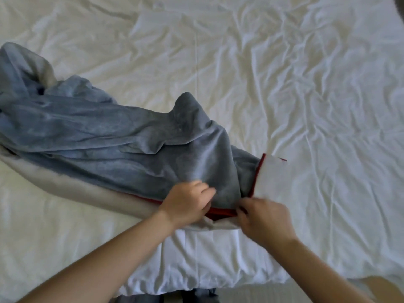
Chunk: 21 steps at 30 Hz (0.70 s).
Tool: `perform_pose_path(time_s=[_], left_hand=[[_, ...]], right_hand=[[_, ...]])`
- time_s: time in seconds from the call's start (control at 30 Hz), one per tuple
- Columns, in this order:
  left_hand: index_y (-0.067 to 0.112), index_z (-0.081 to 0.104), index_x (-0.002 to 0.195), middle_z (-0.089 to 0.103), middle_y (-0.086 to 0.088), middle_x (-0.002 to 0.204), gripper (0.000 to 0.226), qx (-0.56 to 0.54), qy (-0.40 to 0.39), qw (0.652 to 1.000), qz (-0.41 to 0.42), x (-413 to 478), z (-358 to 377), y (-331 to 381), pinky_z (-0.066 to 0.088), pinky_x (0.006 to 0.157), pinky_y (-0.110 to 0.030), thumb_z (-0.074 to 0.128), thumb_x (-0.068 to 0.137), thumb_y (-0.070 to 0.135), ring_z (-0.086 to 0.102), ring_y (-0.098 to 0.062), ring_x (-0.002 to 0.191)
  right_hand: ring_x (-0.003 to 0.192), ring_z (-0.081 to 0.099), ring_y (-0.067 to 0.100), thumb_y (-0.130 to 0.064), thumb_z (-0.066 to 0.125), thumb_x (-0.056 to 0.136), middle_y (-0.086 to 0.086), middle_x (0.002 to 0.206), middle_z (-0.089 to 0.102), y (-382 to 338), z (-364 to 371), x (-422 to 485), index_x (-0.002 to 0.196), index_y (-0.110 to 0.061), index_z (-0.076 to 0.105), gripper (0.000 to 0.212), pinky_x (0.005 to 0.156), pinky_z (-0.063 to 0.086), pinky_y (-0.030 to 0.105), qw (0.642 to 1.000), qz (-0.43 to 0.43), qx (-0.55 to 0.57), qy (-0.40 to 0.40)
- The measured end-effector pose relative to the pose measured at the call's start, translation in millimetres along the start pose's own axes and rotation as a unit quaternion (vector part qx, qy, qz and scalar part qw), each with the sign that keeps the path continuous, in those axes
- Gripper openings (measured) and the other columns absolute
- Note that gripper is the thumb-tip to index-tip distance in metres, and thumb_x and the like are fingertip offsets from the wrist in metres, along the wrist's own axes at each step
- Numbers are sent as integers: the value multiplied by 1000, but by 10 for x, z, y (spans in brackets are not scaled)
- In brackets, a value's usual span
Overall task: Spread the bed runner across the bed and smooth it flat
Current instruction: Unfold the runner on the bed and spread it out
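The bed runner [105,132] is a blue-grey plush cloth with a pale backing and a red border. It lies bunched and wrinkled across the left half of the white bed [284,84], running from the far left to the near middle. My left hand [188,202] pinches the blue cloth at its near edge, just above the red border. My right hand [262,217] grips the runner's corner where the red border turns up beside a folded-over pale flap [271,176]. Both hands are about a hand's width apart.
The white bed sheet is creased all over, and its right half is uncovered. The bed's near edge [196,287] runs along the bottom of the view, with dark floor or clothing just below it.
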<state>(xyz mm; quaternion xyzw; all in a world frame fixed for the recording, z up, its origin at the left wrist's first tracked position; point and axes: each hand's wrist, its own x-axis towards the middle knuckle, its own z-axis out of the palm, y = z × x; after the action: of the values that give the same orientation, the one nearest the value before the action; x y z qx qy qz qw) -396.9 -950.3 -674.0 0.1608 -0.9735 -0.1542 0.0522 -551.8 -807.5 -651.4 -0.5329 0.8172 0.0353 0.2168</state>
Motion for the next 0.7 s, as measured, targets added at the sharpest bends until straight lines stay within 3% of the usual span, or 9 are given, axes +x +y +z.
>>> perform_pose_path(time_s=[0.07, 0.13, 0.17, 0.23, 0.33, 0.4, 0.47, 0.53, 0.7], left_hand=[[8, 71, 81, 65, -7, 71, 9, 18, 46, 997, 51, 425, -75, 27, 50, 48, -35, 62, 80, 7, 63, -26, 66], [8, 69, 93, 68, -9, 86, 14, 25, 17, 997, 66, 910, -143, 91, 53, 60, -37, 60, 84, 5, 64, -26, 81], [10, 65, 100, 66, -7, 96, 16, 26, -32, 998, 52, 1137, -148, 112, 52, 68, -37, 57, 86, 9, 62, -24, 91], [15, 57, 107, 61, -4, 107, 23, 27, -141, 989, 18, 1498, -111, 136, 51, 78, -36, 58, 85, 16, 57, -22, 99], [12, 58, 107, 61, -6, 106, 23, 77, -292, 953, 30, 1738, 48, 196, 51, 81, -38, 59, 85, 16, 60, -25, 95], [8, 61, 103, 65, -9, 103, 17, 94, -340, 935, 23, 1729, 190, 250, 49, 78, -34, 49, 91, 12, 62, -26, 90], [7, 62, 99, 66, -10, 100, 23, 134, -317, 939, 32, 1686, 296, 290, 48, 75, -32, 39, 96, 10, 62, -26, 88], [7, 62, 98, 65, -9, 99, 25, 175, -287, 939, 72, 1685, 375, 309, 45, 71, -32, 37, 98, 11, 62, -26, 89], [9, 63, 98, 65, -8, 102, 24, 148, -290, 945, 30, 1979, 337, 434, 38, 69, -31, 40, 97, 14, 61, -28, 97]], right_hand=[[59, 63, 26, -26, 67, 77, 0, 65, 63, 66, -217, 167, 68, -20, 63, 11, 43, 41, 29, 989, -21, -29, 144], [60, 61, 25, -16, 73, 70, 2, 66, 61, 152, -406, 336, 72, -17, 66, 7, 42, 38, 28, 966, -24, -75, 248], [73, 62, 25, -16, 70, 73, 3, 77, 63, 220, -452, 432, 87, -17, 68, 14, 49, 42, 30, 967, -11, -86, 240], [105, 55, 25, -21, 62, 81, 4, 110, 58, 368, -456, 598, 123, -19, 55, 42, 72, 46, 35, 987, 23, -80, 139], [121, 46, 24, -21, 63, 82, 2, 129, 47, 610, -283, 673, 141, -26, 29, 68, 89, 44, 36, 998, 29, -57, -8], [116, 51, 22, -11, 59, 83, -1, 129, 49, 749, -137, 602, 136, -28, 34, 61, 87, 44, 34, 997, 0, -61, -37], [106, 58, 22, -4, 52, 83, -1, 125, 53, 908, -35, 500, 127, -24, 43, 50, 75, 44, 31, 998, -22, -63, -20], [94, 62, 22, -2, 48, 82, -2, 110, 59, 1066, 8, 395, 114, -22, 50, 37, 65, 38, 29, 997, -41, -65, -1], [77, 62, 29, 2, 53, 75, 5, 86, 62, 1417, -171, 288, 93, -14, 61, 25, 61, 33, 31, 994, -51, -64, 77]])
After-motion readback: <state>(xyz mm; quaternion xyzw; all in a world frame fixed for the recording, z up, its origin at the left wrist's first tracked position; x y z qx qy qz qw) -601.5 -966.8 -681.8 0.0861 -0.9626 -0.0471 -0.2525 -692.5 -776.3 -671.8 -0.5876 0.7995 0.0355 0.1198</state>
